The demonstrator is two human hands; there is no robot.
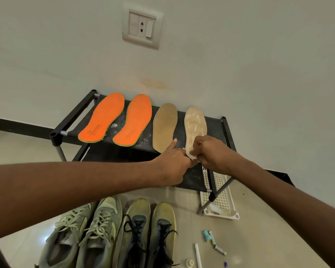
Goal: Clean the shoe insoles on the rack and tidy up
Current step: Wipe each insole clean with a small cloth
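Insoles: four laid side by side on top shelf of black rack [70,123] by the wall. Two orange insoles [104,118] at left, a plain tan insole [164,126] next, and a whitish smeared insole [194,128] at far right, w/ what looks like paste or foam streaked over it.

Heel end of smeared insole is being worked by both hands. Left hand [172,163] is laid against heel edge, index finger stretched out toward tan insole; whether the other fingers [174,142] are pinching the heel can't be told, as they're hidden. Right hand [209,151] is curled at heel end from the other side, fingers bent in as if something small is held or the edge is pinched; what's gripped can't be made out.

Risks, as judged from here:
- Heel overhangs front edge of shelf. If pushed or scrubbed hard w/o being held down, insole could be slid off onto the shoes [108,233] lined up on the floor below, smear side down.
- Tan insole lies just beside left hand's index finger; it could be nudged or smeared by a careless stroke.
- Shelf fabric already carries white marks betw. insoles; more residue could be spread and left for tidy-up.
- White basket [220,200] sits under rack's right end, so drips could land in it.
- Small tubes and a pen [198,256] lie loose on floor nr. the shoes, so could be stepped on or kicked.
- Thin insole could be creased if bent at heel while lifted.
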